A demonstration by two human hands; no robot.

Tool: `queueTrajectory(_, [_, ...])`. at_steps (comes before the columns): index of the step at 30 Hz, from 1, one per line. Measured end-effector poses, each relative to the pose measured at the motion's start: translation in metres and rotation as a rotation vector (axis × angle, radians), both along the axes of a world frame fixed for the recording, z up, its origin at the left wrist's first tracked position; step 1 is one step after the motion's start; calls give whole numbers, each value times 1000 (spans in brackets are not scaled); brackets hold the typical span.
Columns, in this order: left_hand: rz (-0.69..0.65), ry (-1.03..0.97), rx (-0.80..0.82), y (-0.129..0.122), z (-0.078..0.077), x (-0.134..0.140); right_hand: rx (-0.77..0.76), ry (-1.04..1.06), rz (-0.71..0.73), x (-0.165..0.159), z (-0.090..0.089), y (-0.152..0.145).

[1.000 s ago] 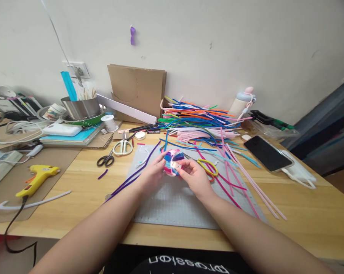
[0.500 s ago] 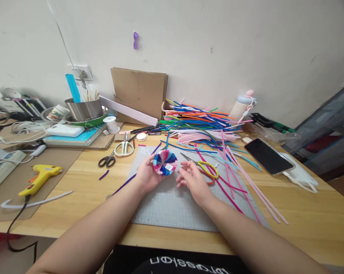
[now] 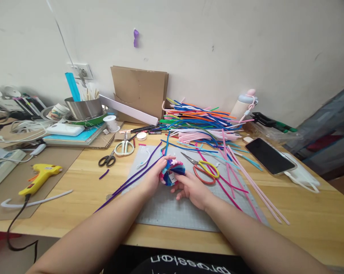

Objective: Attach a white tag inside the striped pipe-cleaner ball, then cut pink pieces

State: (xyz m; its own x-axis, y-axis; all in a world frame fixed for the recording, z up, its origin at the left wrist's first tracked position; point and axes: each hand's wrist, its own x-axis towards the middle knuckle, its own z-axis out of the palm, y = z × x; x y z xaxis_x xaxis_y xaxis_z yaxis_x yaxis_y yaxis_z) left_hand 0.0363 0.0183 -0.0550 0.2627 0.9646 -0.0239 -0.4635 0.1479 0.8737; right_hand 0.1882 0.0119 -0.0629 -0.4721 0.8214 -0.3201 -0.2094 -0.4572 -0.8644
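Note:
A round disc of pipe cleaners [image 3: 172, 173] in blue, pink and white wedges, with a small white piece near its middle, is held tilted above the grey cutting mat [image 3: 166, 213]. My left hand [image 3: 154, 178] grips its left edge. On the lower right edge, the thumb and fingers of my right hand [image 3: 195, 189] close around the rim, other fingers loosely curled. Scissors [image 3: 204, 169] with yellow and orange handles lie open just beyond my right hand. Long purple pipe cleaners [image 3: 132, 179] stretch across the mat's left edge.
Behind the mat is a pile of coloured pipe cleaners [image 3: 200, 121]. Pink stems [image 3: 254, 186] lie at right, near a phone [image 3: 270, 155]. At left are black scissors [image 3: 107, 160], white-handled scissors [image 3: 124, 147] and a yellow glue gun [image 3: 40, 177]. Cardboard [image 3: 140, 91] leans on the wall.
The disc has come slightly right and nearer me and is tilted differently. My right hand has moved from beside it onto its edge. More of the purple stems shows.

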Motion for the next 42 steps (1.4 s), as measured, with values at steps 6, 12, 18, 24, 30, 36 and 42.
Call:
queueTrajectory(6, [90, 145, -16, 2, -7, 6, -44, 6, -14, 0, -1, -1])
queueTrajectory(12, [151, 238, -62, 12, -19, 4, -59, 14, -59, 3, -4, 3])
queueTrajectory(18, [139, 370, -31, 8, -16, 1, 46, -47, -118, 2, -5, 4])
queueTrajectory(24, [194, 511, -3, 4, -6, 4, 172, -134, -138, 0, -4, 3])
queueTrajectory(30, [209, 596, 0, 2, -1, 4, 210, -169, -130, 0, -4, 2])
queueTrajectory(36, [221, 631, -1, 1, -1, 6, 216, -168, -145, 1, -3, 2])
queueTrajectory(42, [305, 671, 1, -1, 0, 7, 78, -31, -119, -1, -2, 1])
